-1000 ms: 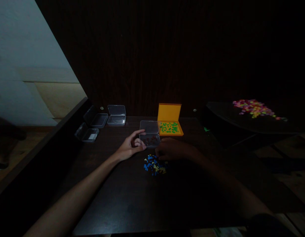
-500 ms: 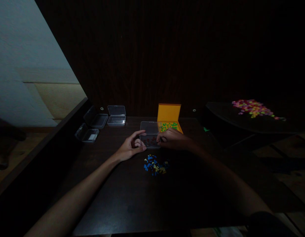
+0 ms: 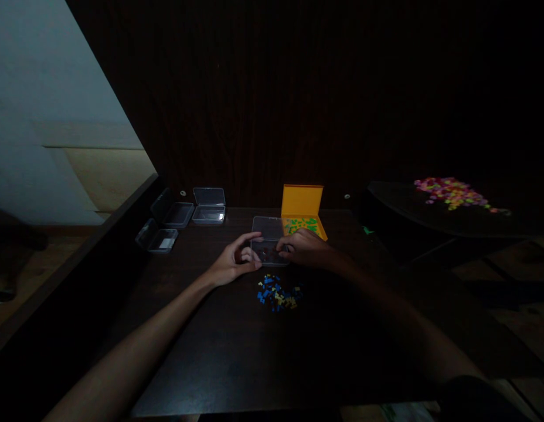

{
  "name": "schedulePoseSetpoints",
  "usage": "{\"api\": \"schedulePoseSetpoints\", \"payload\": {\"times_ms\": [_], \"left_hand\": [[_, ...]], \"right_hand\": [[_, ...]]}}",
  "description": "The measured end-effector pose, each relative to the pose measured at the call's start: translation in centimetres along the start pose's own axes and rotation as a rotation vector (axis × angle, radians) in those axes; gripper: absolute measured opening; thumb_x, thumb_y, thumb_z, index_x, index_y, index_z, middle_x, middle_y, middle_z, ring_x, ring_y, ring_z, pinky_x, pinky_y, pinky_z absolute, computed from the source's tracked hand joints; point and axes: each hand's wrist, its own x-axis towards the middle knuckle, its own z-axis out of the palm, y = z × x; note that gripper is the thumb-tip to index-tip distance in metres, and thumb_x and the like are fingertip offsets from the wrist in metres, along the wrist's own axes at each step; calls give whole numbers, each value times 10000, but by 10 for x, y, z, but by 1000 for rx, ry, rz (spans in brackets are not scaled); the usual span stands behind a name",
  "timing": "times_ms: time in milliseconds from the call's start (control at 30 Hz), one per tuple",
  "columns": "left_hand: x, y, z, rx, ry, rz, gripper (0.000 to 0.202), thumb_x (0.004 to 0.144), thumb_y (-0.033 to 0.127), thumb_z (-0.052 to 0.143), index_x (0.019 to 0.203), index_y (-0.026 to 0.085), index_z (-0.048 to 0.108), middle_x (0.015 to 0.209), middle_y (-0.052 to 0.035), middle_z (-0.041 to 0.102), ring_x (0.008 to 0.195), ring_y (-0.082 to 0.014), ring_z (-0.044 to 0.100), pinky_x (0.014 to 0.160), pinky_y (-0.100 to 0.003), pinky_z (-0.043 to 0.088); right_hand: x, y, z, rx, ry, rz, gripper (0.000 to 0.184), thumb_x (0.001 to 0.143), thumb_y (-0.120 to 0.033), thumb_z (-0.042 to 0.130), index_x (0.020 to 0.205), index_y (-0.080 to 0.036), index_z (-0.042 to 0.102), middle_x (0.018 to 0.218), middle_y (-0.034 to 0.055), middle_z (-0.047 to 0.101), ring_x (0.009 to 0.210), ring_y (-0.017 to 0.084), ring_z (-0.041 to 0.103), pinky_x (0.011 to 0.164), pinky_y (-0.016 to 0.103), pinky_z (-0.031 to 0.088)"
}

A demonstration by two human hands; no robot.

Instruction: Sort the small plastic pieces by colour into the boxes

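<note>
My left hand [image 3: 234,265] rests on the dark table [image 3: 219,351], its curled fingers against the left side of a small clear plastic box [image 3: 267,246] that holds a few red pieces. My right hand [image 3: 306,248] hovers at the right edge of that box, fingers pinched together; what it holds is hidden in the dark. A small pile of blue and yellow pieces [image 3: 277,293] lies just in front of both hands. Behind the right hand stands an open orange box [image 3: 302,205] with green pieces inside.
Three open clear boxes [image 3: 208,206] sit at the table's far left. A heap of pink and yellow pieces [image 3: 452,192] lies on a separate dark surface at the right. A light wall and floor [image 3: 56,146] show at the left. The scene is very dim.
My right hand moved from the blue and yellow pile up to the right edge of the clear box. My left hand stayed at the box's left side.
</note>
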Motion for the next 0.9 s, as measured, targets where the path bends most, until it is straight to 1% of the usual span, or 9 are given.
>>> {"api": "schedulePoseSetpoints", "payload": {"times_ms": [167, 267, 467, 533, 600, 667, 733, 800, 900], "left_hand": [[0, -3, -1, -12, 6, -5, 694, 704, 171, 787, 1332, 231, 499, 1342, -141, 505, 798, -90, 612, 754, -261, 516], [1, -4, -2, -17, 9, -12, 704, 698, 169, 791, 1334, 239, 498, 1344, -138, 507, 789, -87, 612, 751, -258, 515], [1, -2, -2, -35, 18, -33, 708, 709, 167, 785, 1343, 226, 477, 1320, -140, 519, 787, -88, 620, 750, -250, 513], [1, -2, -1, -46, 26, -34, 704, 704, 166, 788, 1336, 224, 483, 1317, -135, 518, 779, -83, 619, 750, -247, 511], [1, -2, -1, -59, 38, -36, 706, 696, 170, 792, 1333, 221, 490, 1314, -135, 520, 765, -81, 617, 751, -255, 513], [1, -2, -1, -69, 51, -34, 709, 690, 173, 792, 1332, 222, 495, 1309, -134, 523, 756, -80, 615, 756, -264, 515], [2, -3, 0, -70, 60, -24, 705, 688, 172, 789, 1328, 226, 500, 1312, -132, 518, 755, -77, 614, 758, -265, 515], [2, -3, 0, -65, 61, -15, 697, 685, 166, 787, 1320, 225, 505, 1323, -134, 508, 755, -73, 614, 748, -256, 515], [2, -4, 0, -54, 64, -11, 699, 679, 160, 785, 1317, 216, 505, 1325, -144, 508, 748, -73, 621, 715, -241, 514]], "right_hand": [[0, 1, 4, -18, 6, 17, 231, 846, -307, 599, 1040, -270, 720, 800, 26, 650, 791, 179, 559, 670, 260, 334], [0, -1, 2, -28, 12, 20, 233, 846, -299, 602, 1044, -271, 720, 816, 25, 664, 792, 178, 561, 677, 259, 337], [-6, -7, -19, -50, 39, 9, 226, 860, -247, 565, 991, -233, 748, 754, 23, 687, 683, 151, 554, 614, 248, 308], [-11, -9, -26, -18, 39, -34, 228, 862, -243, 564, 997, -227, 747, 718, 14, 685, 638, 137, 547, 598, 243, 307], [-17, -12, -29, 28, 6, -103, 215, 858, -240, 580, 995, -221, 744, 708, 6, 687, 615, 125, 550, 593, 237, 318], [-24, -14, -25, 72, -27, -171, 191, 854, -242, 596, 974, -215, 743, 749, 9, 706, 632, 120, 575, 608, 234, 342], [-31, -15, -16, 115, -33, -212, 184, 859, -273, 605, 969, -217, 742, 808, 16, 727, 678, 127, 610, 639, 234, 372], [-37, -15, -2, 158, -50, -224, 209, 875, -312, 592, 1000, -229, 737, 829, 14, 737, 699, 134, 634, 651, 235, 392], [-42, -13, 20, 240, -61, -244, 211, 889, -270, 568, 998, -201, 735, 896, 24, 752, 729, 127, 663, 699, 226, 417]]}}
